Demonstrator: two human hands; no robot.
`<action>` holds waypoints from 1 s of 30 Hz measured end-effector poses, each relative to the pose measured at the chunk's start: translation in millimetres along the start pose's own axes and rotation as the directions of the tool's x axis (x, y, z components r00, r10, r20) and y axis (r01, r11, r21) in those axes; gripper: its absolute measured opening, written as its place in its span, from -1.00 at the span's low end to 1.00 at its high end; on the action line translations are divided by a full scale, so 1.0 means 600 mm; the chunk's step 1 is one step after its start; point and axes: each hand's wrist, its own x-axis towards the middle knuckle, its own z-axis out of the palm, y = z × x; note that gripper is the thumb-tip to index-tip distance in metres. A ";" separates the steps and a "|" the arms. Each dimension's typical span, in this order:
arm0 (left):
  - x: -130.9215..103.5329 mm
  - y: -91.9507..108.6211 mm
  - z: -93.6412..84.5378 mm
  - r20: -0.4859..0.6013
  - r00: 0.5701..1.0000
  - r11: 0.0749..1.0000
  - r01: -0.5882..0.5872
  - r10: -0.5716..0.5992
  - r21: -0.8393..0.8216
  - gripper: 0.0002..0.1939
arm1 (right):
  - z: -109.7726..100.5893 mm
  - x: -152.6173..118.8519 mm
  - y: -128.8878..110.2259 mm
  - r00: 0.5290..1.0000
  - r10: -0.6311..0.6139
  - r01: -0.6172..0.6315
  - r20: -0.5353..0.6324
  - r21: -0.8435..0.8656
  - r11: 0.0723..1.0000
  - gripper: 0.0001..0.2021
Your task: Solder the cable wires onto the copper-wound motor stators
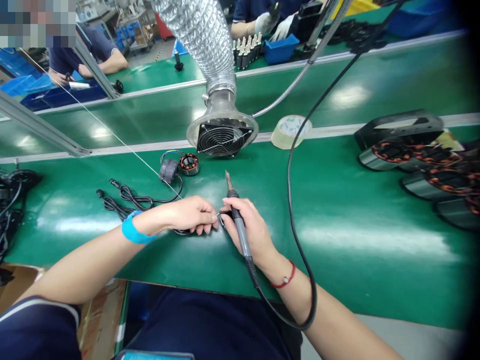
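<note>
My right hand point(251, 227) is closed around a soldering iron point(241, 230), its tip pointing up and away from me. A thin dark wire point(224, 214) runs between the fingers of both hands. My left hand point(195, 215) pinches the end of this wire with thumb and forefinger, close to the right fingertips. Black cables point(138, 200) with plugs lie under and beyond my left wrist. Just past the left hand sits a small motor stator point(189, 164) with copper windings, next to a dark round part point(169, 171) that is blurred out.
A fume extractor fan point(221, 139) hangs from a foil duct point(202, 45) above the bench. A tape roll point(291, 132) lies beside it. Several large stators point(431, 182) stand at right. The iron's black cord point(290, 200) loops over my right forearm. Co-workers sit across the bench.
</note>
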 end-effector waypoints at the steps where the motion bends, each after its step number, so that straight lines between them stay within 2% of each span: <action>1: 0.003 -0.002 0.003 -0.060 0.998 1.000 -0.023 0.024 0.017 -0.74 | -0.001 0.000 0.000 1.000 0.016 -0.015 -0.002 0.010 1.000 -0.65; 3: 0.010 -0.010 0.000 -0.223 0.969 0.991 -0.087 0.108 0.101 -0.75 | -0.004 0.000 0.002 0.999 0.045 -0.045 -0.019 0.022 0.999 -0.62; 5: 0.014 -0.023 -0.017 -0.402 0.901 0.974 -0.083 0.164 0.210 -0.74 | -0.010 0.000 0.005 0.996 0.063 -0.062 -0.061 0.006 0.998 -0.59; 7: 0.013 -0.037 -0.043 -0.552 0.819 0.964 -0.001 0.154 0.266 -0.74 | -0.017 -0.002 0.010 0.992 0.068 -0.070 -0.104 -0.021 0.997 -0.61; 9: 0.006 -0.049 -0.070 -0.682 0.719 0.957 0.088 0.131 0.276 -0.73 | -0.024 -0.003 0.017 0.987 0.094 -0.099 -0.128 -0.035 0.994 -0.64; 11: -0.001 -0.056 -0.090 -0.774 0.619 0.948 0.151 0.131 0.281 -0.68 | -0.029 -0.005 0.023 0.981 0.139 -0.145 -0.131 -0.034 0.989 -0.67; 12: -0.004 -0.057 -0.096 -0.796 0.590 0.933 0.195 0.135 0.304 -0.64 | -0.030 -0.006 0.024 0.978 0.162 -0.167 -0.128 -0.031 0.985 -0.68; 13: -0.004 -0.056 -0.099 -0.799 0.586 0.911 0.243 0.137 0.334 -0.59 | -0.031 -0.007 0.026 0.976 0.181 -0.185 -0.122 -0.027 0.982 -0.68; 14: -0.002 -0.054 -0.101 -0.788 0.601 0.883 0.290 0.131 0.369 -0.54 | -0.031 -0.009 0.026 0.973 0.198 -0.202 -0.116 -0.023 0.979 -0.69; 17: 0.014 -0.041 -0.098 -0.743 0.665 0.806 0.398 0.075 0.438 -0.45 | -0.032 -0.013 0.028 0.966 0.239 -0.242 -0.100 -0.023 0.970 -0.70; 21: 0.038 -0.032 -0.100 -0.727 0.685 0.780 0.428 0.049 0.456 -0.38 | -0.035 -0.014 0.030 0.965 0.244 -0.249 -0.094 -0.051 0.967 -0.73; 23: 0.042 -0.037 -0.113 -0.701 0.710 0.783 0.401 0.063 0.476 -0.45 | -0.038 -0.012 0.031 0.971 0.220 -0.228 -0.093 -0.085 0.970 -0.75; 26: 0.042 -0.050 -0.154 -0.697 0.712 0.794 0.376 0.082 0.478 -0.61 | -0.041 -0.002 0.035 0.984 0.148 -0.162 -0.094 -0.159 0.974 -0.78; 30: 0.063 -0.041 -0.244 -0.766 0.637 0.802 0.409 0.091 0.436 -0.71 | -0.037 0.012 0.052 0.996 0.006 -0.028 -0.094 -0.227 0.974 -0.78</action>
